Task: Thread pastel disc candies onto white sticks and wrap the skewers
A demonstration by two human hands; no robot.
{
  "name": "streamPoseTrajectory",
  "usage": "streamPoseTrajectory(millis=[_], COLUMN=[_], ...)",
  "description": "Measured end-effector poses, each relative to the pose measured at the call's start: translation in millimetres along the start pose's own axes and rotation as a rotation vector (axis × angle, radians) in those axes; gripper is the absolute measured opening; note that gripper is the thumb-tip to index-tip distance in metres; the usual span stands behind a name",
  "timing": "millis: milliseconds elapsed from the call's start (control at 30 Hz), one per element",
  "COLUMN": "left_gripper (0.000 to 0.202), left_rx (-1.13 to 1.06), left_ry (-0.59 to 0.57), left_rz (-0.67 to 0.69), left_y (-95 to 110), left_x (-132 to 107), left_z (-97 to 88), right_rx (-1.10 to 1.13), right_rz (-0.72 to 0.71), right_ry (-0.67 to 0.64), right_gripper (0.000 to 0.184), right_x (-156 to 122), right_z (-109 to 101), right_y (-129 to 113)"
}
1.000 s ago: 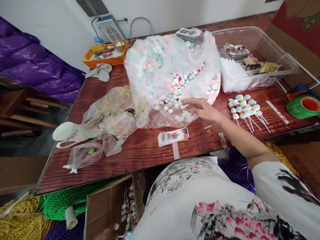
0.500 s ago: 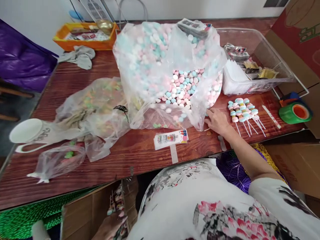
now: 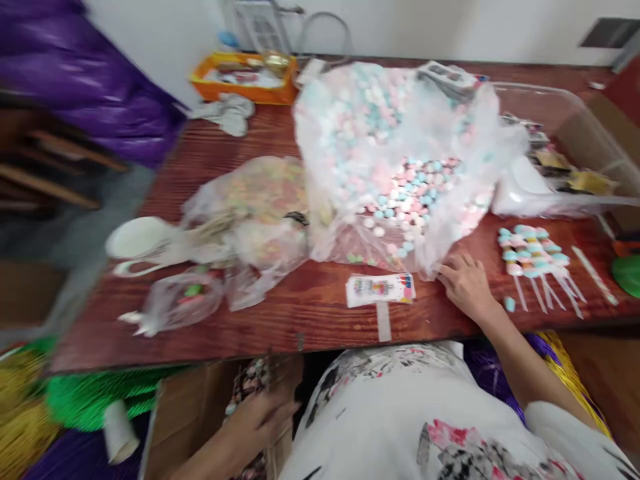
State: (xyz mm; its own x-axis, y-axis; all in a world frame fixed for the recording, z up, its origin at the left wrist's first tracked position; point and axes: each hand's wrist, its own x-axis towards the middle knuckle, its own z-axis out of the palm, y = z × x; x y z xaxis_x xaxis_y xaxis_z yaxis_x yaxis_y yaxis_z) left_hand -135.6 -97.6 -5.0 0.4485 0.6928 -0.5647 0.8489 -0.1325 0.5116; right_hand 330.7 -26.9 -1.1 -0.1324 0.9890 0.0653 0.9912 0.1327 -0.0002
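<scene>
My right hand rests on the table beside the lower right corner of a big clear plastic bag. Its fingers are slightly bent and apart, and I see nothing held. Pink, blue and white marshmallow candies fill this bag and show through its opening. To the right lie several marshmallow skewers on white sticks, with one loose blue marshmallow near them. Down at the left, my left hand is over a cardboard box below the table edge; motion smears its fingers. Printed labels lie mid-table.
Left on the table are a bag of colourful candies, a white mug and a small tied bag. Behind stand an orange tray and grey gloves. A clear bin and green tape are at right.
The view has swung left, so things sit further right. My left hand has come into view over the box. My right hand has drawn back slightly toward the table's front edge.
</scene>
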Motion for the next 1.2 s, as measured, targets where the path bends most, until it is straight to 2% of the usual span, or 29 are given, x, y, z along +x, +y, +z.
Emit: streamPoseTrajectory(millis=[67, 167, 233, 333, 433, 500, 600, 700, 800, 967, 1100, 1200], left_gripper=[0.035, 0.026, 0.022, 0.019, 0.027, 0.033, 0.034, 0.031, 0.029, 0.022, 0.014, 0.01], left_rx=[-0.008, -0.02, 0.039, 0.251, 0.524, 0.667, 0.781, 0.843, 0.916, 0.973, 0.837, 0.68], left_ry=[0.062, 0.313, 0.421, 0.498, 0.565, 0.586, 0.56, 0.585, 0.664, 0.781, 0.845, 0.871], left_rz=[0.161, 0.393, 0.546, 0.69, 0.726, 0.722, 0.733, 0.731, 0.733, 0.722, 0.803, 0.832], left_y=[43.5, 93.0, 113.2, 130.3, 138.8, 143.6, 147.5, 145.0, 142.8, 142.6, 137.2, 133.9], left_x=[27.7, 75.7, 100.3, 122.3, 145.2, 164.5, 182.4, 181.7, 178.8, 185.5, 191.2, 190.2], left_z=[-22.9, -44.3, -44.3, -32.6, -24.7, -22.8, -19.4, -14.8, -11.5, -14.3, -18.9, -18.8], right_rx=[-0.055, -0.192, -0.217, -0.121, 0.017, 0.054, 0.108, 0.158, 0.156, 0.141, 0.091, 0.032], right_rz=[0.026, 0.105, 0.149, 0.188, 0.182, 0.209, 0.358, 0.523, 0.587, 0.631, 0.755, 0.824], right_ry=[0.031, 0.049, 0.033, 0.012, 0.072, 0.186, 0.417, 0.58, 0.575, 0.478, 0.476, 0.419], right_gripper=[0.02, 0.014, 0.014, 0.016, 0.027, 0.032, 0.028, 0.022, 0.021, 0.023, 0.026, 0.029], right_x=[-11.7, -28.7, -33.1, -27.4, -16.6, -20.8, -56.3, -101.0, -122.7, -116.5, -109.1, -102.7], right_z=[7.1, 14.5, 15.2, 9.7, 5.2, 3.7, 1.6, 6.3, 17.3, 22.5, 16.7, 14.4], right_y=[11.3, 38.5, 42.7, 19.4, 2.3, 11.9, 42.3, 71.7, 87.2, 80.9, 85.2, 94.7])
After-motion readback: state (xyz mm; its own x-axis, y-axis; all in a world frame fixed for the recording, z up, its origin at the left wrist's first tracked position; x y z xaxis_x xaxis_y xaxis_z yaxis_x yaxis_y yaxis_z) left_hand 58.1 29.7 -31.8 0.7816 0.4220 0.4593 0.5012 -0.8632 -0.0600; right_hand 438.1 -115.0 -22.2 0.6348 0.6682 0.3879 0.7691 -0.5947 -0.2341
